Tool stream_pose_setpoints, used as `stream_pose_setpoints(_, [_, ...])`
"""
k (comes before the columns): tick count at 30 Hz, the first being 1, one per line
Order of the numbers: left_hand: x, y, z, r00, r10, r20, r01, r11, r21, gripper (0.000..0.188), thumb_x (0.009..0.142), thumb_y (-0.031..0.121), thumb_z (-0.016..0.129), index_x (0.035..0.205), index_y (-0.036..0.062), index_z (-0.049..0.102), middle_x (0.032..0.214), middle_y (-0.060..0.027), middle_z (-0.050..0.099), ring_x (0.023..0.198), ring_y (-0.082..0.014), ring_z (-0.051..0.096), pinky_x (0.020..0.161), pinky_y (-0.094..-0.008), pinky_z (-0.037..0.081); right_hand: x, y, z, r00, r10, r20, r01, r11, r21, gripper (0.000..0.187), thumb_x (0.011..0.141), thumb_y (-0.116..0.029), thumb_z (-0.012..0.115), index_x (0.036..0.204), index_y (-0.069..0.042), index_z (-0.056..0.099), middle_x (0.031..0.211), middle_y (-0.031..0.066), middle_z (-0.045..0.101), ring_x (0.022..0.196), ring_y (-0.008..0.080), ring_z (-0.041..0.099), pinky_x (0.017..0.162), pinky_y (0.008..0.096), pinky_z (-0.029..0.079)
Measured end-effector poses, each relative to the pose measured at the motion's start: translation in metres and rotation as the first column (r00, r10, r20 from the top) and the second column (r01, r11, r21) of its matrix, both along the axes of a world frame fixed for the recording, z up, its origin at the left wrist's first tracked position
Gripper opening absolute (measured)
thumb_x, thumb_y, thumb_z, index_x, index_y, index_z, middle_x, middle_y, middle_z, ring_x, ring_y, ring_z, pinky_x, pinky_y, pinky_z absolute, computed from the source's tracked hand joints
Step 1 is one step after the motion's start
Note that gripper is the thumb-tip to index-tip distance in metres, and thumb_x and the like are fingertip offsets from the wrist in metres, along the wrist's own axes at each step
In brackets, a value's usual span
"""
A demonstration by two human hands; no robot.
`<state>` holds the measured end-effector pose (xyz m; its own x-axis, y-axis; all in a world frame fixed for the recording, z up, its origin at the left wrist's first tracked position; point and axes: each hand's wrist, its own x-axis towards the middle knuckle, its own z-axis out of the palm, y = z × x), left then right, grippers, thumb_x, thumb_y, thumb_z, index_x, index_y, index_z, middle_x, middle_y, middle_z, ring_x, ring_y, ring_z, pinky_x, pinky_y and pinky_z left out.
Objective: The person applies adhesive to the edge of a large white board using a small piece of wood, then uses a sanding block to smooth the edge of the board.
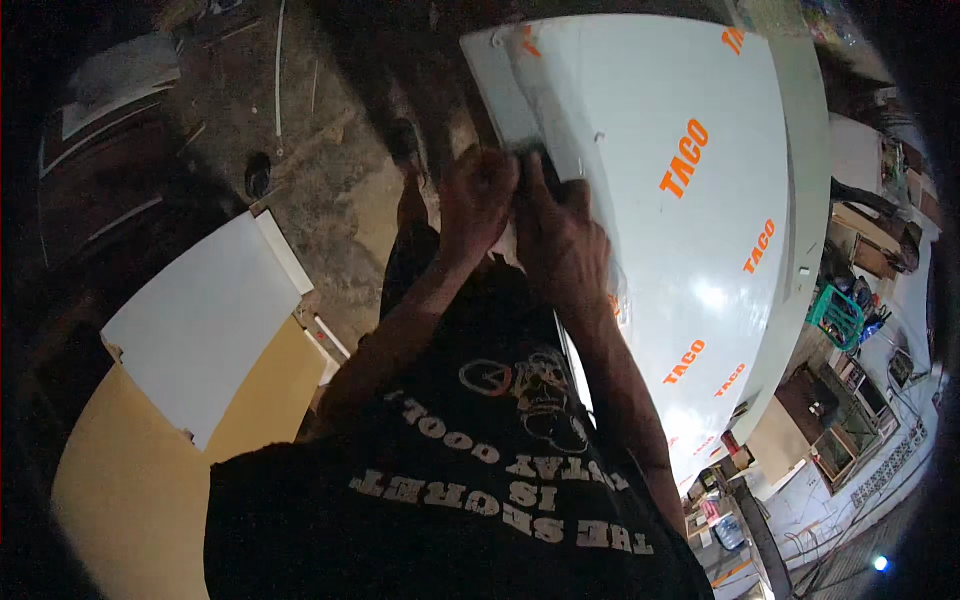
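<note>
A large white panel (640, 120), covered in repeated orange print, lies to my right. Along its near-left edge runs a greyish, wrinkled strip that looks like loose film (548, 110). My left hand (478, 200) is closed in a fist-like grip just off the panel's edge; whatever is in it is hidden. Close beside it, my right hand (565, 235) rests at the edge with its fingers bent and pressed together. A small dark patch shows between the fingertips of both hands, too dim to name.
On the left are a white board (215, 320) and a tan board (130, 470). Concrete floor (330, 170) with thin strips lies ahead. At the far right stand a green plastic crate (838, 318) and a cluttered bench (728, 530) with a clear bottle.
</note>
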<state>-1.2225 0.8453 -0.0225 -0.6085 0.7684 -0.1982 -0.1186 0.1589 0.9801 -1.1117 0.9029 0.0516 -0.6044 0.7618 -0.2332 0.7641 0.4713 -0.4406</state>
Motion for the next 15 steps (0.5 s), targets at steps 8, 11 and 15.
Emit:
stream_pose_setpoints(8, [-0.002, -0.003, 0.014, 0.994, 0.015, 0.106, -0.004, 0.994, -0.109, 0.031, 0.103, 0.032, 0.067, 0.110, 0.0018, 0.064, 0.091, -0.0070, 0.067, 0.087, -0.0137, 0.064, 0.079, -0.0320, 0.053, -0.002, -0.005, 0.008, 0.999, 0.008, -0.037, -0.008, 1.000, 0.013, 0.055, 0.097, -0.021, 0.067, 0.150, -0.017, 0.053, 0.106, 0.0209, 0.060, 0.085, 0.0400, 0.071, 0.070, 0.0522, 0.059])
stream_pose_setpoints(11, [-0.001, -0.002, 0.012, 1.000, -0.002, -0.006, 0.001, 0.996, -0.087, 0.030, 0.103, 0.032, 0.067, 0.111, 0.0025, 0.065, 0.093, -0.0076, 0.068, 0.088, -0.0139, 0.065, 0.078, -0.0319, 0.053, -0.001, -0.004, 0.004, 1.000, 0.007, -0.021, -0.007, 1.000, 0.015, 0.055, 0.098, -0.022, 0.066, 0.150, -0.017, 0.052, 0.106, 0.0213, 0.060, 0.086, 0.0408, 0.071, 0.070, 0.0526, 0.059])
stream_pose_setpoints(15, [-0.024, 0.013, -0.005, 0.975, -0.072, 0.212, 0.086, 0.995, -0.058, 0.028, 0.104, 0.030, 0.065, 0.111, 0.0027, 0.065, 0.096, -0.0078, 0.067, 0.089, -0.0145, 0.065, 0.077, -0.0318, 0.054, -0.023, 0.011, 0.014, 0.995, 0.006, 0.097, -0.004, 1.000, -0.022, 0.055, 0.099, -0.025, 0.064, 0.152, -0.017, 0.050, 0.105, 0.0222, 0.060, 0.087, 0.0429, 0.071, 0.069, 0.0534, 0.059])
